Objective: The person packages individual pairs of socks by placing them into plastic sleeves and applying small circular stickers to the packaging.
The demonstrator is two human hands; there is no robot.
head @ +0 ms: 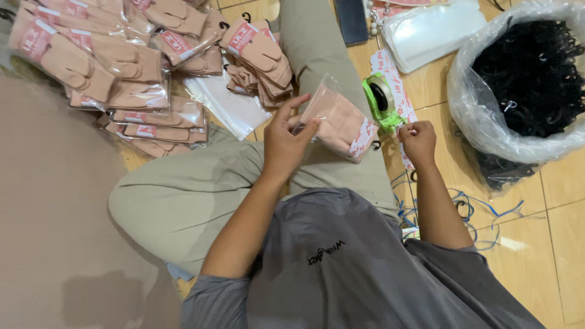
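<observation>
- Currently: fingers of the left hand [285, 141] pinch the near end of a clear bag of peach-coloured socks [339, 122], thumb on top, index raised; the bag is held in the air above the person's lap, tilted, its card header with a small black hook pointing toward the right hand.
- Right hand [417, 139]: fingers curled tight, tips pressed together on something small at the green tape dispenser [382, 97]; most likely a strip of tape, but too small to tell.
- Dispenser sits on the wooden floor [551, 244] just beside the person's knee, touching a stack of red-and-white card labels [396, 82].
- Judgement: step in hand is sealing one packed bag; the next move calls for bringing the right hand's piece across to the bag's open end while the left keeps the flap flat.
- Outward, far left corner of the floor: pile of finished sock packs [116, 61], with empty clear bags [234, 106] beside it.
- Far right edge: large plastic sack of black hooks [530, 73].
- Near the right forearm: loose blue ties [481, 213] on the floor.
</observation>
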